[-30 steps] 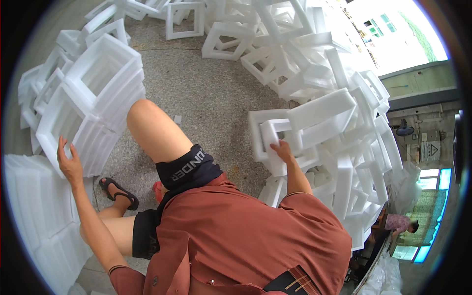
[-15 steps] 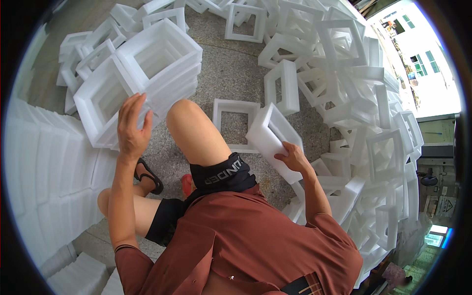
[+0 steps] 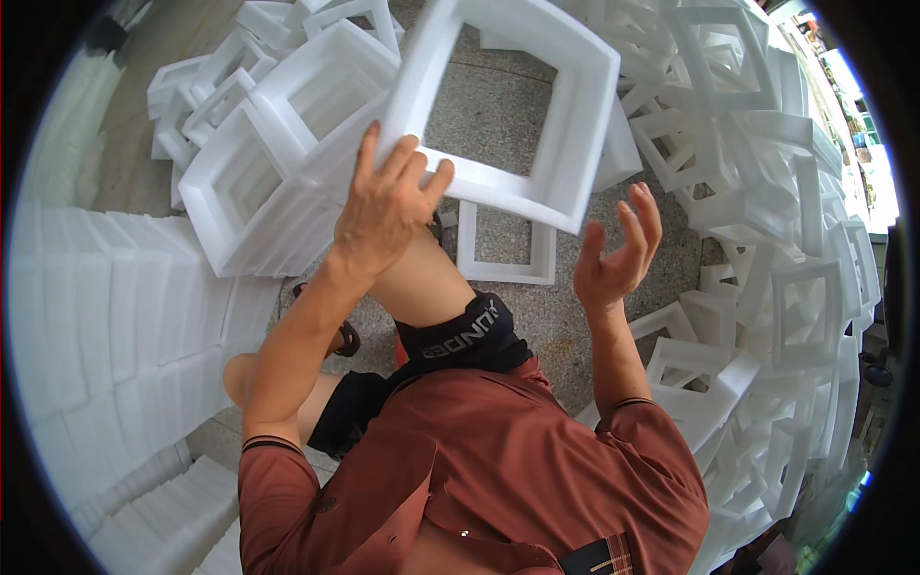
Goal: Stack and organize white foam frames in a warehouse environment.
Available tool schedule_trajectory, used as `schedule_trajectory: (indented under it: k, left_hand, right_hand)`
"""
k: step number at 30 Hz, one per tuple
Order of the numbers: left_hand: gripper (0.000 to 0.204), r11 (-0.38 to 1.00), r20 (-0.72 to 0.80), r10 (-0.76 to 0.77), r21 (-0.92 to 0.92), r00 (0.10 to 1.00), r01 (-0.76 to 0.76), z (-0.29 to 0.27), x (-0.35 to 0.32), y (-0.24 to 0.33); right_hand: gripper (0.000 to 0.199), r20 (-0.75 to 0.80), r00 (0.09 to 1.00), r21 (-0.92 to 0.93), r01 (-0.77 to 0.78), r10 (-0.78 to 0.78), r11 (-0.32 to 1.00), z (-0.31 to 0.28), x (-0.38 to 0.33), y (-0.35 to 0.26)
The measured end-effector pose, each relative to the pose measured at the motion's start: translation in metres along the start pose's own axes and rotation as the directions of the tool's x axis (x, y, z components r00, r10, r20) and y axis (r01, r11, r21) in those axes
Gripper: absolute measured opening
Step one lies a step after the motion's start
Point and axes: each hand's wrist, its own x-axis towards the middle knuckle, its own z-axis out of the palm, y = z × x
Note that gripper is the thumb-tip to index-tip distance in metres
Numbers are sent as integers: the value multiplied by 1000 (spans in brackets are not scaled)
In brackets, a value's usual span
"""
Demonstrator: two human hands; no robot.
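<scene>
A thick white foam frame is raised in front of me, its square opening showing the floor behind. My left hand is at its lower left corner, fingers against the near bar; the grip's far side is hidden. Just off the frame's lower right corner, my right hand is empty, fingers apart and curved. Another white frame lies flat on the floor beyond my knee. To the left of the raised frame stand two neat stacks of frames side by side.
A large loose heap of white frames fills the right side. More frames lie tumbled behind the stacks. On the left rises a wall of stacked white foam pieces, with lower stacks nearer me. Speckled grey floor shows between.
The foam frame went from my right hand, low at the right, up and left to my left hand. My right hand has let go and opened. The view has shifted slightly.
</scene>
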Motion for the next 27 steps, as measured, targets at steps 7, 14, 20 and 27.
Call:
schedule_trajectory:
  k: [7,14,20,27]
  left_hand:
    - [42,925,-211,-334,111,918,362,-44,-57,-108]
    - [38,761,-332,-539,202,774,617,-69,-157,-163]
    - [37,704,-217,-662,151,718,694,-43,-213,-180]
    - [39,628,-33,-776,43,630,777,-2,-260,-180]
  right_hand:
    - [66,543,361,-88,-873,758,480,136,-205,84]
    - [137,760,-382,-524,120,526,844,151,-344,81]
    - [28,846,134,-492,-176,516,852,109,-344,116]
    - [34,610,693,-154,-373,385,915,110,-109,104]
